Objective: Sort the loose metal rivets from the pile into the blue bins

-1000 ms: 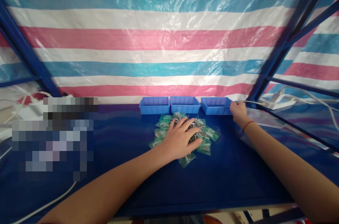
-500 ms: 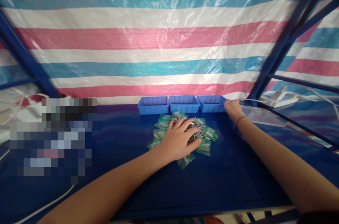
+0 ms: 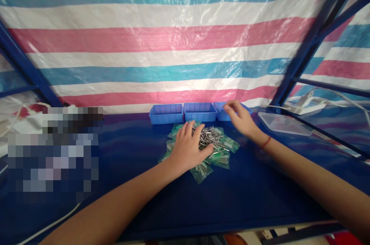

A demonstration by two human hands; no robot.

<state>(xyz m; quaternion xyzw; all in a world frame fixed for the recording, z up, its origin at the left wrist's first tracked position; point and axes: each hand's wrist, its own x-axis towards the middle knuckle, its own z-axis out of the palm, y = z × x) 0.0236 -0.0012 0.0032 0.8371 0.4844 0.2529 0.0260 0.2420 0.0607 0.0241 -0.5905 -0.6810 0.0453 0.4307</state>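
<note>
A heap of thin metal pins or screws (image 3: 210,137) lies mid-table on several small green-tinted clear bags (image 3: 202,172); their exact kind is too small to tell. My left hand (image 3: 189,145) rests over the heap's left side, fingers apart, gripping nothing. Behind the heap stand three blue plastic bins side by side: a left bin (image 3: 166,118), a middle bin (image 3: 200,116) and a right bin (image 3: 221,114). My right hand (image 3: 241,119) hovers in front of the right bin and partly hides it. Its thumb and fingers are apart, with nothing visible between them.
A clear plastic lid or tray (image 3: 285,124) lies right of the bins. Farther right is a white power strip (image 3: 306,105) with cables. Blue frame posts (image 3: 303,48) stand at both sides, with striped sheeting (image 3: 173,40) behind. The left end of the table is blurred out.
My right hand has moved left from the right bin's outer end to in front of that bin. My left hand has shifted slightly left, uncovering more of the metal pieces.
</note>
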